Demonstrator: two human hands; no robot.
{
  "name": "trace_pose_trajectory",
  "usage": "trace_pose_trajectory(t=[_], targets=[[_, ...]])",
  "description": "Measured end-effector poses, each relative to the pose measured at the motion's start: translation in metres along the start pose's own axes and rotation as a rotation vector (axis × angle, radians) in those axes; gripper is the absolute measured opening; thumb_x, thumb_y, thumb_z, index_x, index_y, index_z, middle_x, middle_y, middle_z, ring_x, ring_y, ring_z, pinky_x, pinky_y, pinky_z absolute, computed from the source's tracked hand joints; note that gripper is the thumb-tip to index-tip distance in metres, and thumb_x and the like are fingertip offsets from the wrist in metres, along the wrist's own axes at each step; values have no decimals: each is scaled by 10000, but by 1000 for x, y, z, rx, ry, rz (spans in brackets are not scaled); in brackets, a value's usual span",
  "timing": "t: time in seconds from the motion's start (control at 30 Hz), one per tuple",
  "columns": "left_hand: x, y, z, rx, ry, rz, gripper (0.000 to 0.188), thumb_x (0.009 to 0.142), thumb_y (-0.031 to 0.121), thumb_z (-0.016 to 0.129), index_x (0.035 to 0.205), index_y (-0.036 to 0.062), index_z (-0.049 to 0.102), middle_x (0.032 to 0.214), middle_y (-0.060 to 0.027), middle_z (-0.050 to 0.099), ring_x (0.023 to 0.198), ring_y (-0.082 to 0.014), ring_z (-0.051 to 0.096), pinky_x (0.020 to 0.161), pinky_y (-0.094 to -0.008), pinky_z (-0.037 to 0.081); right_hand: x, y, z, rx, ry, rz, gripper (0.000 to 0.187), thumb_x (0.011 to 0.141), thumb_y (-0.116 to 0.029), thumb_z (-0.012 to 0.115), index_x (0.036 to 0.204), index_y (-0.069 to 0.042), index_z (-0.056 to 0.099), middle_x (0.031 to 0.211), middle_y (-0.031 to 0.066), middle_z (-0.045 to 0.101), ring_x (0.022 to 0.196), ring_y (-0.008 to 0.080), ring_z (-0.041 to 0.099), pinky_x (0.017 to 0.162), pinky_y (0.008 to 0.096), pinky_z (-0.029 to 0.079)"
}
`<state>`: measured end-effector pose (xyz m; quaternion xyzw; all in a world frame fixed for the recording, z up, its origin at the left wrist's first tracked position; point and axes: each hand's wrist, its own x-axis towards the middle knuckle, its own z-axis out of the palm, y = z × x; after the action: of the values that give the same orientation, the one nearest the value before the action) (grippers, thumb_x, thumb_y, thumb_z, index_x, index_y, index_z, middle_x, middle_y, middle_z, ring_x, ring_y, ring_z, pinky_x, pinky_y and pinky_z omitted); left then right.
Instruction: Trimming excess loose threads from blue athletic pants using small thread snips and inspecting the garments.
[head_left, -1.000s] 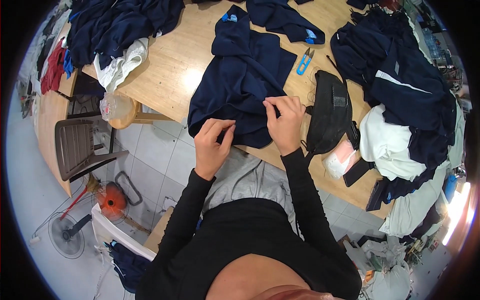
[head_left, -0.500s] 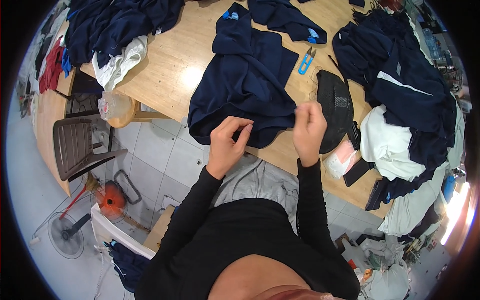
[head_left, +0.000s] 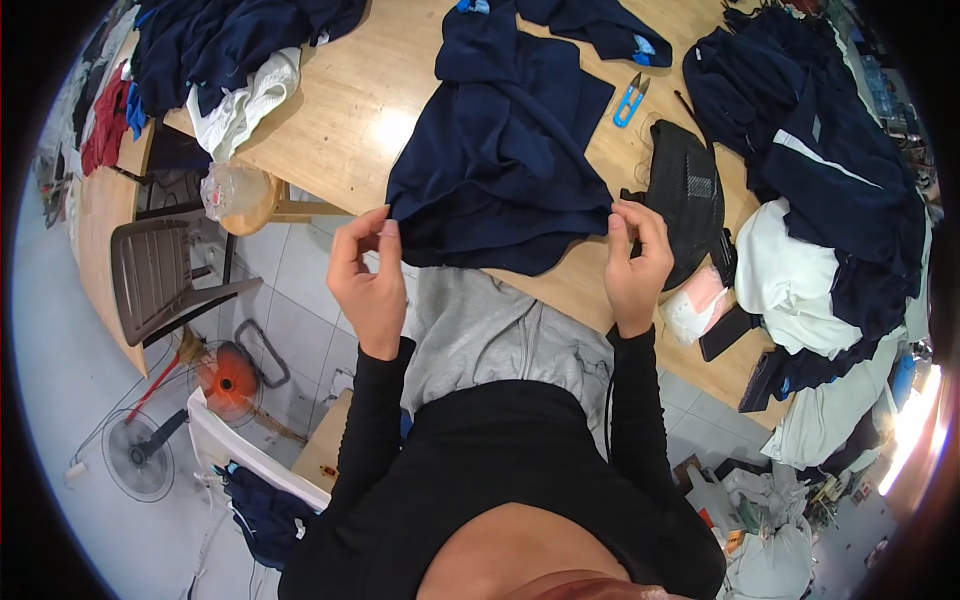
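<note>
We see a navy garment (head_left: 500, 150) lying on the wooden table (head_left: 340, 100), directly in front of the person, its near edge running between both hands and hanging slightly past the table's edge. Left hand (head_left: 369, 280): thumb and forefinger pinch the garment's near left corner. Right hand (head_left: 640, 265): thumb and forefinger pinch the near right corner, close to a black pouch (head_left: 687, 200). Beyond the garment's right side we note blue-handled snips (head_left: 628, 106), blades pointing away from the person. Farther right we find a pink-and-white packet (head_left: 695, 306), a dark phone-like slab (head_left: 728, 333) just beside it, and white cloth (head_left: 795, 275) against a navy clothing heap (head_left: 830, 160).
</note>
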<state>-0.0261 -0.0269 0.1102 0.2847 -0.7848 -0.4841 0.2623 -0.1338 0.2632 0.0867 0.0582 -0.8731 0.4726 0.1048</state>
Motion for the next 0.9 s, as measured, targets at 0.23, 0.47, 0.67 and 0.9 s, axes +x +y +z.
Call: trace_pose_trajectory(t=[0.23,0.47,0.67,0.9], targets=[[-41,0,24,-258,-567,-458,226,1105,189,720,1091,-34,758,748,-20,717,721,-72,694,671,-232,533,-9,-18,-3,76,-129,3,197,934,48,771,1127,6,771,1165,146,758,981,285,742,855,358,584],[-56,4,65,-814,-795,-1105,463,1165,353,610,1352,-65,679,1206,-153,793,1114,-198,768,1028,-325,605,-21,12,14,-194,-147,-278,186,885,95,767,1047,7,790,1072,129,744,919,305,755,801,367,599],[-59,5,81,-1240,-570,-1342,397,1156,288,622,1360,-51,654,1298,-158,754,1185,-235,755,1096,-375,608,-32,-15,-2,-4,-22,-362,253,831,123,802,1053,2,794,1040,116,761,887,288,751,793,364,597],[-44,51,57,-1119,-618,-873,285,1146,158,607,1323,-56,672,1291,-160,761,1176,-235,763,1054,-405,633,-27,-44,-17,55,-101,-295,348,798,111,833,1124,-8,807,1080,132,757,920,300,727,803,357,576]])
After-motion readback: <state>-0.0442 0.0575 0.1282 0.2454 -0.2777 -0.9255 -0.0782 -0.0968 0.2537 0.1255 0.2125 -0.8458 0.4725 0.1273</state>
